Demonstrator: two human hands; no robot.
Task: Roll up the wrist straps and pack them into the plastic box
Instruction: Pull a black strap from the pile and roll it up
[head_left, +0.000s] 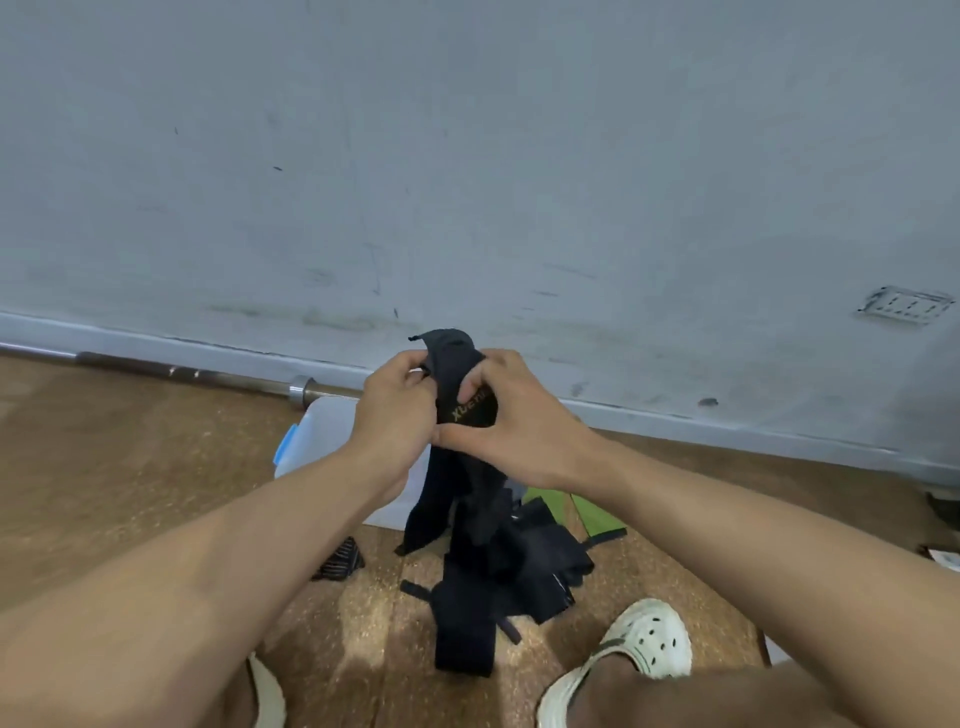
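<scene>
Strap in hand: black wrist strap (464, 410) w/ gold lettering, held up in the air above the floor, in front of the wall; short end sticks up past the fingers, long tail hangs down toward the pile.
Left hand (396, 421): fingers curled round the strap's left edge, pinching it.
Right hand (511, 426): thumb under, fingers over the lettered part, gripping it; looks like the roll is just being started.
Risk 1: loose tail swings free; if tension drops btw the hands, the first turns prob. go slack and the roll comes out fat or lopsided.
Risk 2: tail end hangs right by the pile of black straps (498, 577) on the wooden floor (156, 467); hook-and-loop could snag a neighbour and drag it up.
Risk 3: plastic box (324, 431), white w/ blue latch, sits behind the left forearm, mostly hidden; can't tell if lid is on or off.
Nearby: green item (592, 514) beside the pile, barbell (218, 376) along the wall, white clog (647, 642) near the pile.
</scene>
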